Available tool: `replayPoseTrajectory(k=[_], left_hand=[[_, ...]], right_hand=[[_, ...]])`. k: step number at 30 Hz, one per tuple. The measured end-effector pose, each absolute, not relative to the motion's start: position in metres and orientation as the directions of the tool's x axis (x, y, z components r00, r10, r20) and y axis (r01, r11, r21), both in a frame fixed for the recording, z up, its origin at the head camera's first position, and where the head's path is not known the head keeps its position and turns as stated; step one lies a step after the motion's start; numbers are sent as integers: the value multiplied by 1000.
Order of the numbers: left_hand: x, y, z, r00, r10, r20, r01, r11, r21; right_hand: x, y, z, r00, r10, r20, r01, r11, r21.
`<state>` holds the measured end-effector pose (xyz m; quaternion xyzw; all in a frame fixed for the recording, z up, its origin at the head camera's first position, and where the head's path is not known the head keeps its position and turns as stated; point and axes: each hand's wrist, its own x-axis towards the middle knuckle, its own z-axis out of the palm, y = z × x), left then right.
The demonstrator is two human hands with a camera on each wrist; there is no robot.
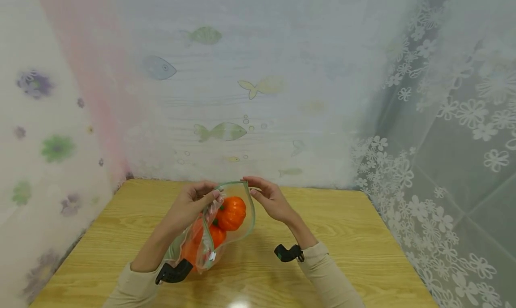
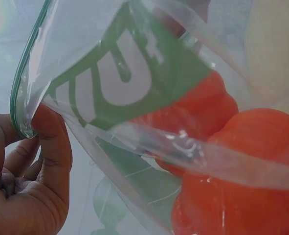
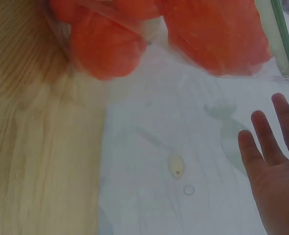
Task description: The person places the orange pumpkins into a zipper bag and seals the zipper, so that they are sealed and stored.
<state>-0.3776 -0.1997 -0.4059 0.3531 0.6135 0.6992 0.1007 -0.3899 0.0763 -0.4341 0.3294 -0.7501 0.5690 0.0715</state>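
A clear zip bag (image 1: 238, 236) with a green seal strip stands above the table with its mouth spread wide. Inside lie several small orange pumpkins (image 1: 234, 213) with green stems, also seen through the plastic in the left wrist view (image 2: 247, 176). My left hand (image 1: 192, 205) pinches the bag's left rim between thumb and fingers. At the upper right corner of the mouth, my right hand (image 1: 274, 200) holds the rim near thumb and forefinger; its other fingers (image 3: 267, 137) stretch out straight. The right thumb is hidden in the right wrist view.
The wooden table (image 1: 334, 236) extends to both sides of the bag. Behind it hangs a pale curtain (image 1: 262, 156) with printed fish, and a flowered one (image 1: 455, 236) borders the right. Black wrist devices (image 1: 174, 271) sit on both forearms.
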Motion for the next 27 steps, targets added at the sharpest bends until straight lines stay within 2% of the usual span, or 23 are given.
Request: replayPoseTrajectory(k=[10, 17, 27], left_hand=[[-373, -200, -405, -752, 573, 326, 278, -174, 945], [-372, -203, -406, -753, 582, 306, 261, -162, 952], [-374, -212, -406, -725, 596, 346, 365, -94, 926]], right_hand=[[-385, 72, -438, -743, -455, 490, -592, 106, -799], [-381, 68, -442, -729, -417, 543, -636, 119, -762], [-378, 62, -437, -662, -345, 665, -730, 100, -676]])
